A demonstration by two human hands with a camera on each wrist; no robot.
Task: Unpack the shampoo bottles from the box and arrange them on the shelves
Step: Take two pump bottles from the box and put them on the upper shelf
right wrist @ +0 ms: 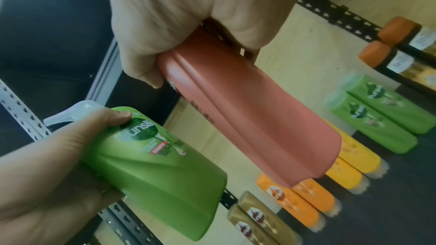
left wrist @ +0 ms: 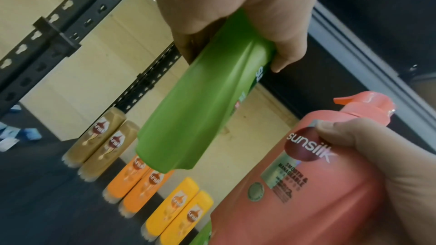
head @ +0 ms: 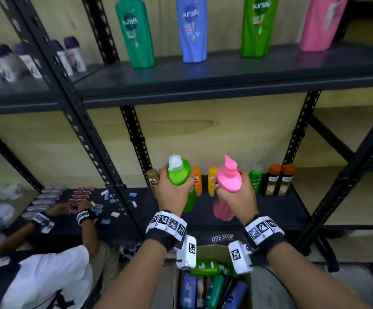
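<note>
My left hand [head: 174, 190] grips a large green pump bottle [head: 181, 175] by its upper body; in the left wrist view the green bottle [left wrist: 202, 111] hangs free above the lower shelf. My right hand [head: 237, 192] grips a pink pump bottle [head: 229, 177], seen from the right wrist as the pink bottle [right wrist: 247, 118]. Both bottles are upright, held side by side over the lower shelf [head: 270, 215]. The cardboard box [head: 203, 248] below my wrists holds several lying bottles [head: 214, 286].
Small gold, orange, yellow, green and dark bottles [head: 212, 179] stand in a row at the back of the lower shelf. Large green, blue and pink bottles [head: 192, 30] stand on the upper shelf [head: 225, 72]. Another person [head: 36, 275] crouches at the left, handling sachets.
</note>
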